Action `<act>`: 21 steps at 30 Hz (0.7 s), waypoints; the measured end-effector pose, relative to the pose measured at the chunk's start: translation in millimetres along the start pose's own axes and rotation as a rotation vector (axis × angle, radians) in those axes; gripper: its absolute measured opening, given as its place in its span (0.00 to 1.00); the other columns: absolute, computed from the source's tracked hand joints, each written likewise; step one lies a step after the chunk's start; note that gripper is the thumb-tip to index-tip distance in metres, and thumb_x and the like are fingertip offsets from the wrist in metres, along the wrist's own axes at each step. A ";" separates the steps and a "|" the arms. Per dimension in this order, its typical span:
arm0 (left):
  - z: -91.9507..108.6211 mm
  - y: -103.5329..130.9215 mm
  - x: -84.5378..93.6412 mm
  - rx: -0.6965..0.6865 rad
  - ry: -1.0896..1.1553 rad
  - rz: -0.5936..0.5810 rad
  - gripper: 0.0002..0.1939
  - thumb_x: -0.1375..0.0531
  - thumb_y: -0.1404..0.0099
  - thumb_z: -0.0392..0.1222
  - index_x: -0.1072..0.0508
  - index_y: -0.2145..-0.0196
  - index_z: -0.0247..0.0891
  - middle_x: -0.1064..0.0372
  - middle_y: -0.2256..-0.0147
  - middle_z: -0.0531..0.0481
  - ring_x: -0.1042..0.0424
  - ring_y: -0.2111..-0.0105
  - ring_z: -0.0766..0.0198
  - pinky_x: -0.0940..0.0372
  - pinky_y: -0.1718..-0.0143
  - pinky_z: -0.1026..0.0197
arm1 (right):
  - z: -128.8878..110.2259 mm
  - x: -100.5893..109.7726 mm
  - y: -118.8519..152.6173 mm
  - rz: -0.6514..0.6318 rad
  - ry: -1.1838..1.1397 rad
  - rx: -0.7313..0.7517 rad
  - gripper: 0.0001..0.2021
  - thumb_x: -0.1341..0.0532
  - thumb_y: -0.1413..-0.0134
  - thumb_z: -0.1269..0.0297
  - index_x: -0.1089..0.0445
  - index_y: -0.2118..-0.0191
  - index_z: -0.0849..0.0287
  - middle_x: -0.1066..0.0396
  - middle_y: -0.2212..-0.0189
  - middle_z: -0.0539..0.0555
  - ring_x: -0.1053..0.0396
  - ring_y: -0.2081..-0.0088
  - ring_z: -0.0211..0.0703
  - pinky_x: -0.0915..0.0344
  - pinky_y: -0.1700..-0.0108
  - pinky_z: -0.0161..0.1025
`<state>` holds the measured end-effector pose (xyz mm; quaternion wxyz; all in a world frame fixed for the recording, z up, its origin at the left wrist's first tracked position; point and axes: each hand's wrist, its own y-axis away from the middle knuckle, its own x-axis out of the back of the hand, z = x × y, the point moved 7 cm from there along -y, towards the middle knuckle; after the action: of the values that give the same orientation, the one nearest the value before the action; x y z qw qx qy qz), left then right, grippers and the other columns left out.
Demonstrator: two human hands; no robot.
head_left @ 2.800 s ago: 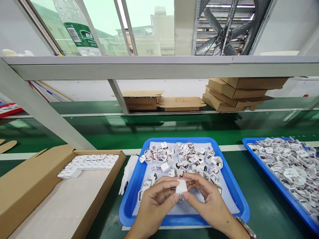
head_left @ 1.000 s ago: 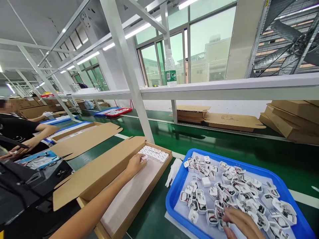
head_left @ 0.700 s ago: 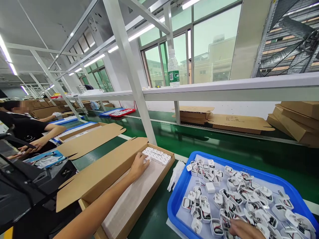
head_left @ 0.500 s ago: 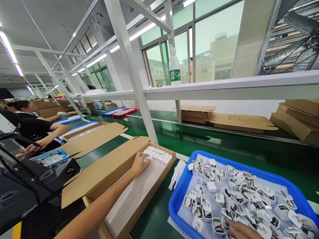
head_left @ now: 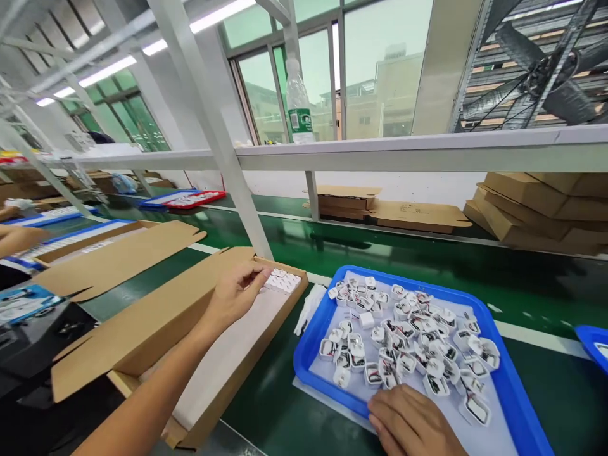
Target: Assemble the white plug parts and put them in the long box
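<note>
My left hand (head_left: 240, 292) hovers over the far part of a long open cardboard box (head_left: 266, 345), thumb and fingers bent toward each other; whether something small is between them is hidden. Beyond its fingertips, white pieces (head_left: 284, 280) sit in rows at the box's far end. My right hand (head_left: 412, 420) rests at the near edge of a blue tray (head_left: 520, 396), its fingers together and curled downward, with their tips out of sight. Many small white housings with red and black wires (head_left: 403, 329) lie loosely on the tray's pale lining.
A white glove (head_left: 311, 308) lies between box and tray. A slanted metal post (head_left: 237, 183) rises behind the box. Flat cartons (head_left: 418, 214) lie beneath the shelf, which holds a plastic bottle (head_left: 298, 104). Another person's hand (head_left: 21, 239) shows at far left.
The view has swung right. My left hand has lifted off the white pieces and drawn back a little. My right hand has moved from among the housings to the tray's near edge.
</note>
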<state>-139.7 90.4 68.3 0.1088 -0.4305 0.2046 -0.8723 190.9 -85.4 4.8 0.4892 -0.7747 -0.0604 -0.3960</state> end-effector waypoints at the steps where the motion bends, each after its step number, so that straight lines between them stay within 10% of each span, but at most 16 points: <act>1: 24.6 14.3 -1.5 -0.060 0.042 -0.035 0.17 0.44 0.29 0.56 0.20 0.58 0.43 0.21 0.60 0.49 0.23 0.61 0.55 0.28 0.58 0.58 | 1.3 -0.2 2.1 -0.031 0.009 -0.017 0.11 0.42 0.29 0.69 0.24 0.47 0.59 0.16 0.59 0.57 0.16 0.60 0.51 0.17 0.58 0.43; 5: 97.3 87.1 -54.4 -0.258 0.100 -0.390 0.14 0.40 0.30 0.52 0.21 0.52 0.47 0.19 0.57 0.48 0.20 0.63 0.55 0.26 0.63 0.59 | 11.1 4.6 10.8 -0.006 0.032 -0.117 0.15 0.43 0.30 0.70 0.28 0.42 0.58 0.18 0.54 0.59 0.18 0.55 0.56 0.19 0.54 0.52; 11: 100.6 140.7 -135.6 -0.333 -0.178 -0.415 0.25 0.32 0.37 0.55 0.26 0.46 0.42 0.19 0.56 0.40 0.19 0.59 0.44 0.24 0.59 0.51 | 11.3 0.4 10.0 -0.023 0.007 -0.081 0.15 0.42 0.33 0.75 0.28 0.43 0.60 0.18 0.56 0.60 0.19 0.57 0.54 0.20 0.56 0.53; 21: 83.6 140.9 -108.9 -0.023 0.331 -0.474 0.16 0.43 0.27 0.50 0.28 0.46 0.46 0.23 0.49 0.43 0.19 0.60 0.55 0.23 0.68 0.62 | 19.8 -7.9 13.5 -0.082 -0.022 -0.237 0.17 0.40 0.30 0.65 0.32 0.39 0.58 0.21 0.49 0.62 0.20 0.52 0.57 0.18 0.53 0.53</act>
<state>-5.3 -17.5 -26.5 -0.1377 -0.3192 0.1232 -0.9295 203.0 -74.1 -14.2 0.3770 -0.8284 -0.0500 -0.4113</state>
